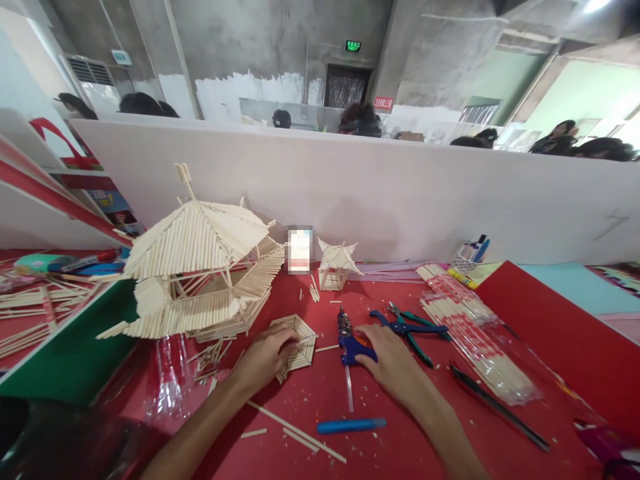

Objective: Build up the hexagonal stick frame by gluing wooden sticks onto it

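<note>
Left hand (265,357) rests on hexagonal stick panel (295,341), just left of blue glue gun (350,341); right hand (393,360) grips gun; pliers (410,330) just right of it.

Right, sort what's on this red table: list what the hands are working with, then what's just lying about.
In hand:
left hand on the hexagonal stick panel
right hand on the blue glue gun

Lying about:
large stick pavilion
small stick pavilion
pliers
blue pen
bagged sticks
loose sticks
</note>
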Action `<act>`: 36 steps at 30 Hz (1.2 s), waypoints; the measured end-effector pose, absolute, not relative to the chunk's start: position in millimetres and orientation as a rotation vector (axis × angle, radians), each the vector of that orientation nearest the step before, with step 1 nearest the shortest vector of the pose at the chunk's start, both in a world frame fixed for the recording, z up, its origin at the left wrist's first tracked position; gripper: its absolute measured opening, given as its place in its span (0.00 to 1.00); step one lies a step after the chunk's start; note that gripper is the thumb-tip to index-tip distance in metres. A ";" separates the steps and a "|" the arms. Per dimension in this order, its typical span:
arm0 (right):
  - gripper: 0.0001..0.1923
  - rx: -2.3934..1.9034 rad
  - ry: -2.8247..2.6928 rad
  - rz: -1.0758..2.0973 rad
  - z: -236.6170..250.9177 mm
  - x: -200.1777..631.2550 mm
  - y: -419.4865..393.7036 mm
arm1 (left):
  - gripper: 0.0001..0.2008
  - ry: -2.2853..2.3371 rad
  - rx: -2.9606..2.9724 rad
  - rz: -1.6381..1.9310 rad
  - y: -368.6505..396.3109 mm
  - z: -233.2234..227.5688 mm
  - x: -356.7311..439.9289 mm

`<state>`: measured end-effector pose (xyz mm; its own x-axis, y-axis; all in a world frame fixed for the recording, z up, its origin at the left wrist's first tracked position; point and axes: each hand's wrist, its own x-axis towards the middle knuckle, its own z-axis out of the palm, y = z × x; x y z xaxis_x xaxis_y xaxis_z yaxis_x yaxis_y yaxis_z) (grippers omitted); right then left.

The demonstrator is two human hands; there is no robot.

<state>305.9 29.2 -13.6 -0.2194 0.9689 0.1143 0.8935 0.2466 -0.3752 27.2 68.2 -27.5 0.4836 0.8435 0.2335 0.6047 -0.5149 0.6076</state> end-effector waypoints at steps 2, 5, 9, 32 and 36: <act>0.20 -1.756 -2.249 0.315 -20.5 312.2 26.7 | 0.08 1.202 2.291 0.758 71.3 -36.5 29.0; 0.19 -1.789 -2.289 0.250 -30.0 313.1 25.2 | 0.08 1.199 2.319 0.808 75.9 -45.7 29.4; 0.18 -1.672 -2.248 0.278 -31.2 312.7 24.0 | 0.09 1.217 2.358 0.861 83.1 -51.4 28.6; 0.31 -1.192 -1.030 1.620 -29.9 275.5 10.1 | 0.07 1.213 2.299 0.805 83.7 -46.0 18.7; 0.27 -1.327 -1.352 1.370 -29.7 271.5 5.2 | 0.07 1.223 2.292 0.794 84.7 -46.4 18.5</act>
